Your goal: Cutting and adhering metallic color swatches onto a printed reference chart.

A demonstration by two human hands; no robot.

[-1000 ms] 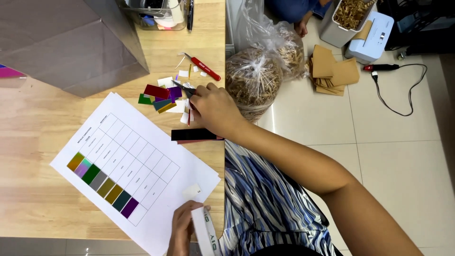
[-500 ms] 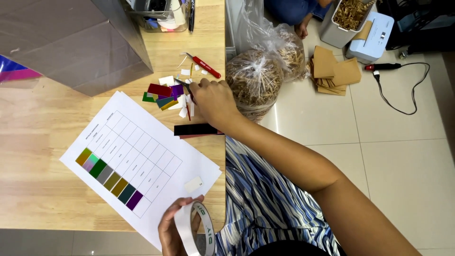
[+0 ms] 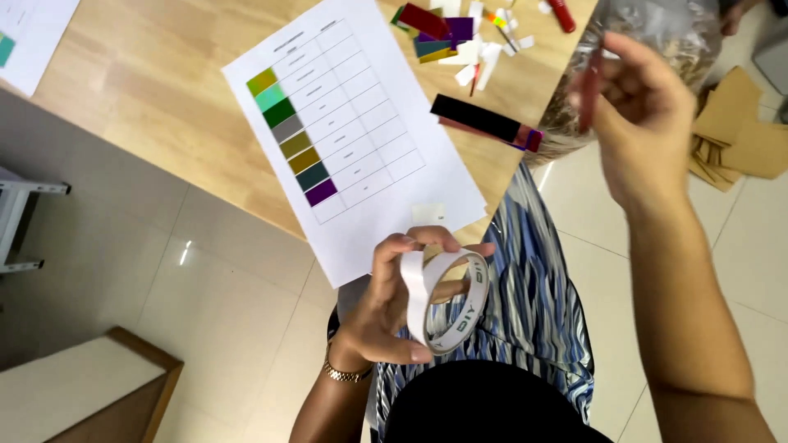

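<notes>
My left hand [image 3: 392, 308] is held over my lap, below the table edge, and grips a roll of white tape [image 3: 450, 300] with a loose end peeled up. My right hand [image 3: 644, 115] is raised at the right, off the table, pinching a small dark red strip [image 3: 589, 92] between its fingers. On the wooden table [image 3: 156, 107] lies a white sheet [image 3: 369, 139] with a printed grid and a column of colour swatches [image 3: 289, 135] down its left side. A small white square [image 3: 428, 214] rests near the sheet's lower corner.
A pile of coloured and white paper scraps [image 3: 447, 37] lies beyond the sheet, with a black strip [image 3: 480, 117] beside it and a red pen [image 3: 562, 12]. A plastic bag of straw-like filler [image 3: 657, 29] and cardboard pieces [image 3: 739, 135] sit on the tiled floor at right. A wood-edged white box [image 3: 78, 394] stands lower left.
My right hand has lifted off the scrap pile and swung right, now holding a red strip. My left hand has brought the tape roll up and turned it. The view has tilted.
</notes>
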